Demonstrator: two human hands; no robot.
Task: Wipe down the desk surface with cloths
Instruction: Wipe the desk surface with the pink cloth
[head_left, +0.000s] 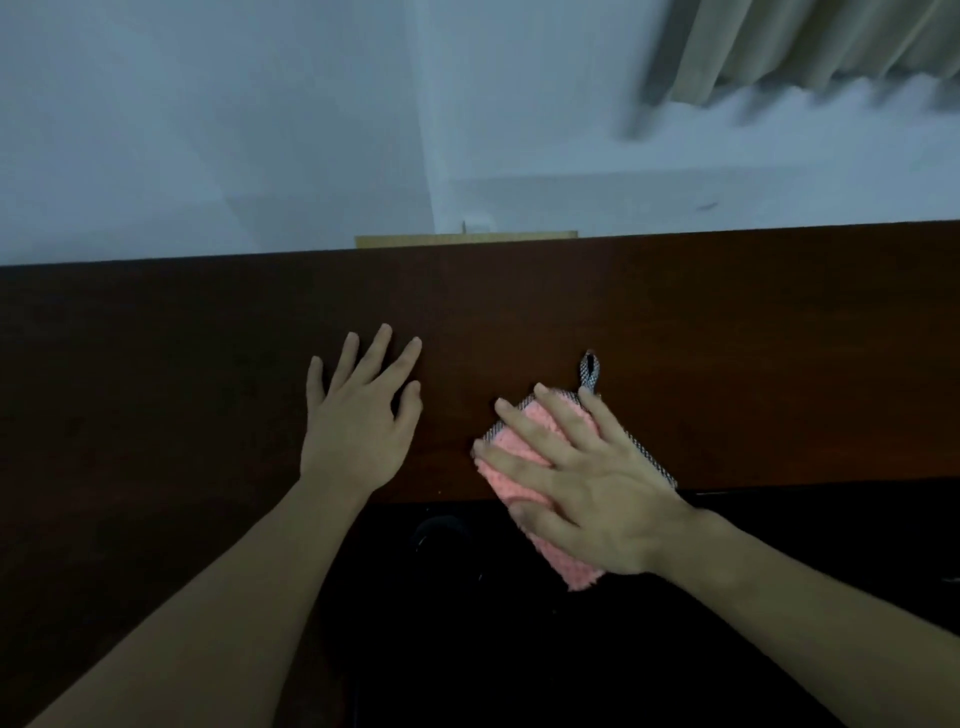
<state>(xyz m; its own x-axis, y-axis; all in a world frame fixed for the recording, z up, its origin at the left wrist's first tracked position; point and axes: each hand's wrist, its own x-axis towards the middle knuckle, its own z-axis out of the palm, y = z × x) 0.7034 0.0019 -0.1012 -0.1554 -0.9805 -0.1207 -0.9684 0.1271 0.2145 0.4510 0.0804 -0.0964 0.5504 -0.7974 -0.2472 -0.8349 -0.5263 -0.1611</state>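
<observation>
A dark brown wooden desk (727, 338) spans the view. A pink fluffy cloth (511, 452) with a grey checked border and hanging loop lies at the desk's near edge, and its lower part hangs over that edge. My right hand (587, 488) lies flat on the cloth with its fingers spread and straight, pressing it onto the wood. My left hand (358, 410) rests flat on the bare desk to the left of the cloth, fingers spread, holding nothing.
A white wall rises behind the desk, with a beige curtain (810, 47) at the top right. A thin light-wood strip (462, 240) shows just behind the desk's far edge. Below the near edge the space is dark, with a faint round shape (441, 530).
</observation>
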